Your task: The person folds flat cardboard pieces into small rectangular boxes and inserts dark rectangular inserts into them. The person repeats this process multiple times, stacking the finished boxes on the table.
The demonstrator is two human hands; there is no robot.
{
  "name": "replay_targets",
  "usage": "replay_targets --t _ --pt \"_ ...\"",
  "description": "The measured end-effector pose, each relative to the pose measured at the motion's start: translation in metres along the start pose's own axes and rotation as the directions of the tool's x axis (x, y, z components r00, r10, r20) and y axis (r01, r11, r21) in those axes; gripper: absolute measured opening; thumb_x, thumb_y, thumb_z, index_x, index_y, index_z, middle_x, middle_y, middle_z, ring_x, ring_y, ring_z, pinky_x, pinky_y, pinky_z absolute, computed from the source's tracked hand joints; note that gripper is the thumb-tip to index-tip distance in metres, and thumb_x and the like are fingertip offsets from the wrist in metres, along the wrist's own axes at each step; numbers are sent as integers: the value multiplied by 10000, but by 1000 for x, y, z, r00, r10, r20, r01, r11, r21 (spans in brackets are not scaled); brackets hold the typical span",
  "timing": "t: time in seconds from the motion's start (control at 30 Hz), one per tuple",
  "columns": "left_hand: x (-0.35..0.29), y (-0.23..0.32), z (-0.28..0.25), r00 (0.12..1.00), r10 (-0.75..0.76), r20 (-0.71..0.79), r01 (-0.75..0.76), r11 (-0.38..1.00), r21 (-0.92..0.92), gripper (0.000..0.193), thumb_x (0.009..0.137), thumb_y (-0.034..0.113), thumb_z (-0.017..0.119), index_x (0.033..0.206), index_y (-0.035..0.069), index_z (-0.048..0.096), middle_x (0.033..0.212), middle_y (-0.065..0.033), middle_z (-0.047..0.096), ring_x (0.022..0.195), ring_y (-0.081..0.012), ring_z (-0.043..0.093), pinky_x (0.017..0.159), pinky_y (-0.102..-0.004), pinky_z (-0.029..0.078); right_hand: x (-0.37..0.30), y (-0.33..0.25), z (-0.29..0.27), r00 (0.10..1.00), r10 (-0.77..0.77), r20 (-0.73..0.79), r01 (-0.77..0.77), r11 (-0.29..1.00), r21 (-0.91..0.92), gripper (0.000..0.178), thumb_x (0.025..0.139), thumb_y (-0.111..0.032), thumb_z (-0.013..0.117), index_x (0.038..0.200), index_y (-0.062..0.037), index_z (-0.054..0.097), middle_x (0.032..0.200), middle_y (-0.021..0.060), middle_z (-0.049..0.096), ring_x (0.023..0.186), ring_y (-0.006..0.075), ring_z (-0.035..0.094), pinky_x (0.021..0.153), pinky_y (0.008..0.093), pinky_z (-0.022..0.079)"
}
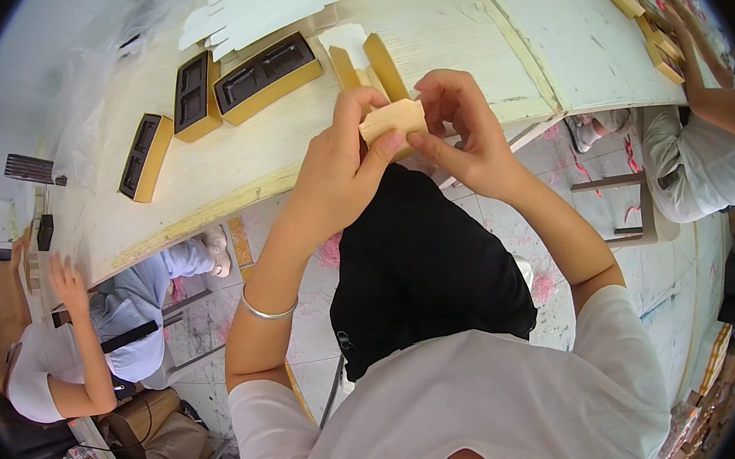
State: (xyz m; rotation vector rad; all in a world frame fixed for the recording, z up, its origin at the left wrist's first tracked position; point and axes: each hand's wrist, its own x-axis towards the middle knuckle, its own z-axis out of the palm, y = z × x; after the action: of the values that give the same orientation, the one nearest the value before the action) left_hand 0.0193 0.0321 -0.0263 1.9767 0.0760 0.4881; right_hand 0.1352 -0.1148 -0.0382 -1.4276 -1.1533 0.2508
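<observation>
Head view: a gold folding carton (384,64) with a cream end panel (393,119) sits at the near edge of the tabletop (430,27).
Left hand (352,135): pinches the cream end panel between thumb and fingers.
Right hand (468,133): thumb by the panel's right side, fingers curled; whether it grips, I cannot tell.
Gold boxes with black inserts (275,91): three, on the tabletop's left part.
Panel's risk: may crease under hard thumb pressure.
Carton's risk: may slip off the tabletop's edge if the pinch loosens.
</observation>
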Motion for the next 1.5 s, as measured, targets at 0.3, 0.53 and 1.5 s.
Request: replay_targets --t 0.3,0.53,1.5 --pt "-14 8 6 997 55 -51 -46 986 161 192 867 148 650 921 4 535 901 -116 561 702 -256 607 643 -334 481 -2 1 1 882 -396 256 460 607 -648 170 767 -55 666 927 -41 608 921 97 557 730 262 568 623 368 453" --pt "-3 7 1 990 125 70 -143 877 459 136 810 138 668 834 13 621 790 -132 602 694 -342 579 636 -381 472 19 -17 -9 882 149 448 194 751 -631 115 770 -75 659 880 -46 644 881 85 586 843 255 593 720 374 451" --pt "-20 10 -27 947 125 295 -244 879 409 373 584 136 820 893 80 618 1106 -51 585 938 -259 559 836 -352 467 18 -12 -47 778 -147 610 454 803 -386 271 669 -60 748 925 -45 660 912 106 572 869 268 560 789 367 442"
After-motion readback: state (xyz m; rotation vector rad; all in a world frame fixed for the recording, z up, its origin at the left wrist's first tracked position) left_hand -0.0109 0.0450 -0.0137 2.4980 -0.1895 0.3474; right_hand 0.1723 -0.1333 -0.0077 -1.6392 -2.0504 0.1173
